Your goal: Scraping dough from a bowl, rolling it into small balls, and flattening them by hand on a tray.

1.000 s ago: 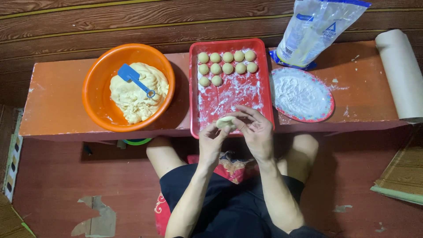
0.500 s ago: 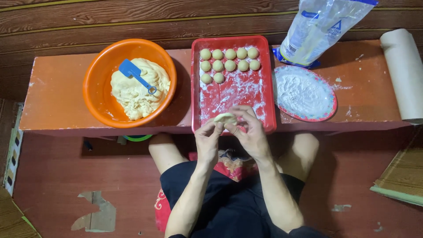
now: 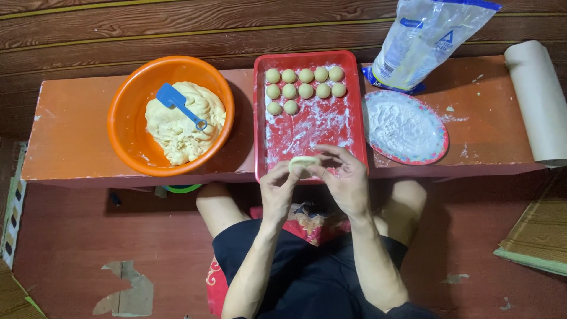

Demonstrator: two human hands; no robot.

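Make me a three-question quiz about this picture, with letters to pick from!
1. Where is the blue scraper?
A. in the bowl, on the dough
B. on the tray
C. on the plate

2. How many balls lie on the tray?
A. eight
B. twelve
C. twenty

3. What is the piece between the left hand and right hand like?
A. a flattish lump held in both hands
B. lying on the floor
C. inside the bag

Answers: 1 A, the scraper rests on the dough mound. 2 B, rows of five, five and two. 3 A, fingers of both hands pinch it above the tray's near edge.
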